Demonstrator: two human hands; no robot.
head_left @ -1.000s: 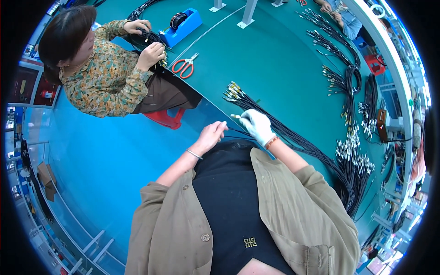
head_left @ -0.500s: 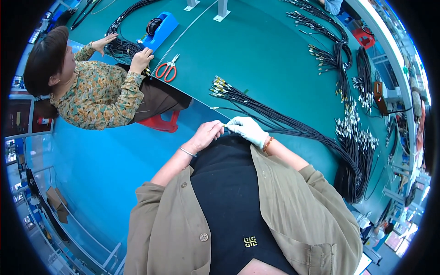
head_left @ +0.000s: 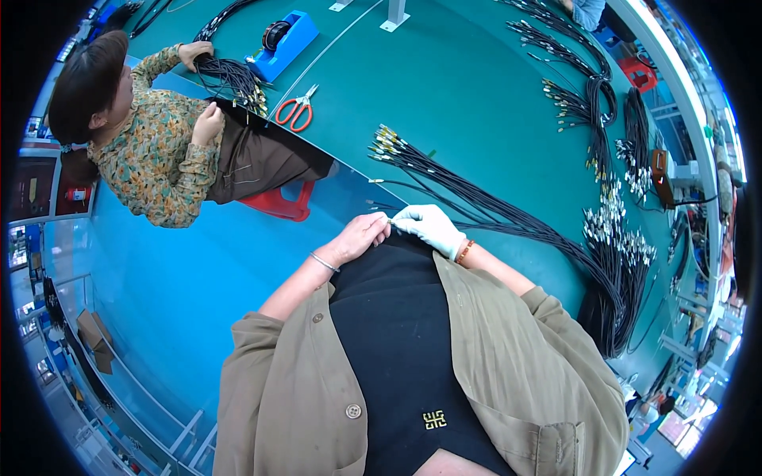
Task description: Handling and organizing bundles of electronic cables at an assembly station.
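Observation:
In front of my waist my bare left hand (head_left: 362, 237) meets my right hand (head_left: 431, 228), which wears a white glove. Both are closed in a pinch with fingertips nearly touching. Between them shows a small yellowish cable connector (head_left: 390, 222); the fingers mostly cover it and the cable behind it. Just beyond my hands, a long bundle of black cables (head_left: 496, 208) runs across the green table to the right. Its tips carry yellow and white ends. A single cable end (head_left: 376, 181) lies apart from the bundle by the table edge.
Red-handled scissors (head_left: 295, 113) and a blue tape dispenser (head_left: 287, 47) lie at the far left of the green table (head_left: 444, 87). A co-worker (head_left: 171, 135) sits there with a cable bunch (head_left: 238, 79). More cables (head_left: 619, 238) pile up at right.
My hands keep their pinch almost in place. The co-worker's nearer hand has drawn back from the cable ends toward the body; the other hand has shifted up the bunch. The view has shifted slightly.

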